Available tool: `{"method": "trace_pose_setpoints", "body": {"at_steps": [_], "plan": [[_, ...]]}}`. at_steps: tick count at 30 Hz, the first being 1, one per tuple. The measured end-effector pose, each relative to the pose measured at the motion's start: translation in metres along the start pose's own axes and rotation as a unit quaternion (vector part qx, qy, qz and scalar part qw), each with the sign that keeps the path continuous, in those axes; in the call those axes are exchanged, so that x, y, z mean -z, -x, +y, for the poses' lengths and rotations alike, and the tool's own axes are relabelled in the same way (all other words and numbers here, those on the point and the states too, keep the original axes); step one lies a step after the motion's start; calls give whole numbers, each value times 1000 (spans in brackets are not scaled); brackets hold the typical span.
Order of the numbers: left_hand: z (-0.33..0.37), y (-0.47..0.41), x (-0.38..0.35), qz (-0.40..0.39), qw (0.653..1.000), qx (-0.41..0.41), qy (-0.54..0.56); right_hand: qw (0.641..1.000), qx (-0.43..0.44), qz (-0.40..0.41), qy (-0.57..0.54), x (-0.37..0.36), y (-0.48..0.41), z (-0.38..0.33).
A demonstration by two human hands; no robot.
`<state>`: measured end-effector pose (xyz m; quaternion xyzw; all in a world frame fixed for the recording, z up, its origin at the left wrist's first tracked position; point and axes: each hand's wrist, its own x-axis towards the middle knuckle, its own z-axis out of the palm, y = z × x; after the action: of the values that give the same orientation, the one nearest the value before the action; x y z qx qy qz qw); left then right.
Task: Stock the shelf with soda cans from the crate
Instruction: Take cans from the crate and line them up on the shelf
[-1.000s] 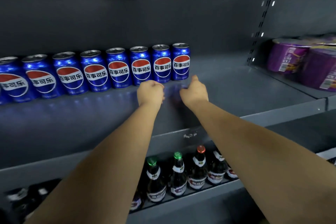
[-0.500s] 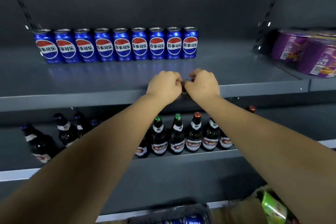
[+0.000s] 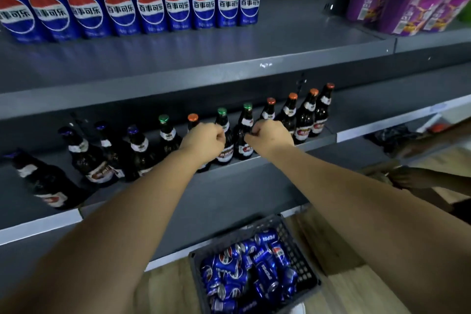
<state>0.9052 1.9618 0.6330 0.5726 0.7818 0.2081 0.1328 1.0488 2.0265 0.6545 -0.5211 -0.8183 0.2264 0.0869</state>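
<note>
Plainly, neither hand carries a can: the left hand and the right hand are both curled into fists, knuckles up, close together but not touching, and nothing shows inside either of them. They hang in front of the brown bottles that stand on the lower shelf; whether the knuckles brush the bottles I cannot tell.

Above the hands, the upper shelf carries a row of blue soda cans, upright, labels forward, set along its back. To the right of the last can the shelf is bare as far as the upright, and the whole front strip is bare too. Beyond the upright sit purple packs.

Below the arms, the dark crate stands on the wooden floor against the foot of the unit, with many more cans lying in it, heaped at all angles.

So the step in hand looks like the trip down for a fresh load, with much stock left to shift. The next move calls for both fists to open, drop well below the bottles to the crate, and each close round a can lying on its side; those cans will need turning upright, label out, before they join the row
</note>
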Motion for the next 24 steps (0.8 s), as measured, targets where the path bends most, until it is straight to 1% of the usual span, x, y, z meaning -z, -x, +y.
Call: {"method": "trace_pose_setpoints", "body": {"at_steps": [4, 6, 9, 11, 13, 15, 19, 21, 24], "plan": [[-14, 18, -18, -28, 999, 12, 26, 998, -48, -34, 15, -15, 11, 19], [-22, 25, -27, -30, 999, 32, 22, 996, -73, -54, 3, -26, 14, 31], [-34, 36, -42, -43, 997, 69, 15, 983, -133, -89, -89, -42, 11, 47], [-41, 43, -54, -60, 994, 93, 17, 974, -158, -108, -121, -52, 8, 55], [-51, 49, -70, -67, 991, 117, 19, 976, -140, -131, -105, -61, 4, 66], [-58, 52, -89, -59, 988, 141, 21, 979, -102, -167, -60, -68, 5, 77], [-47, 51, -122, -13, 978, 192, 76, 970, -28, -238, 36, -83, 20, 97], [-36, 52, -140, -2, 970, 213, 120, 963, -15, -266, 52, -94, 30, 117], [-30, 58, -171, -19, 961, 236, 144, 958, -29, -278, 72, -110, 39, 151]]}}
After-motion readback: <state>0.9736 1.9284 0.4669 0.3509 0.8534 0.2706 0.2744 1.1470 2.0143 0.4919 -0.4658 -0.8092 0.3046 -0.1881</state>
